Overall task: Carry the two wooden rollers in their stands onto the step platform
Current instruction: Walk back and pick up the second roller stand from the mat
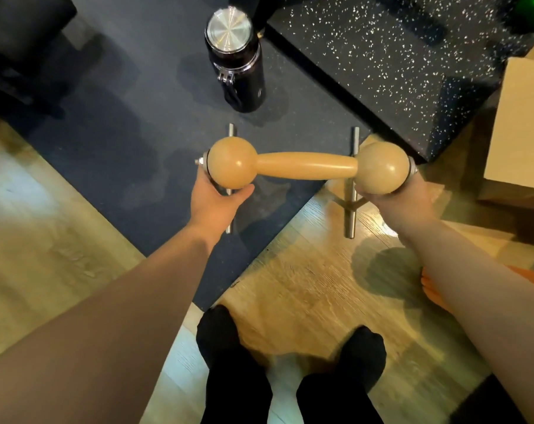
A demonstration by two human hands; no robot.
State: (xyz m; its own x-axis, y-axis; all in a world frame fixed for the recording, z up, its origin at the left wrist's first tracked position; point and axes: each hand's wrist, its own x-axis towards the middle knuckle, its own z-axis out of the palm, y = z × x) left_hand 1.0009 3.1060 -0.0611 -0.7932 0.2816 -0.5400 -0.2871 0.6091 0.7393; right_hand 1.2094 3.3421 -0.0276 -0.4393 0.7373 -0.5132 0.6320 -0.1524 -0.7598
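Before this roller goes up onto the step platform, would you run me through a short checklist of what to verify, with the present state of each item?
1. Left hand holds the wooden roller at its left ball: ok.
2. Right hand holds the right ball end: ok.
3. Metal stand comes along under the roller: ok; its bars show below.
4. Roller level: ok, roughly horizontal.
5. Black bottle stands on the mat ahead, left of the step platform: not ok, close to the path.
6. Second roller: cannot tell, not in view.
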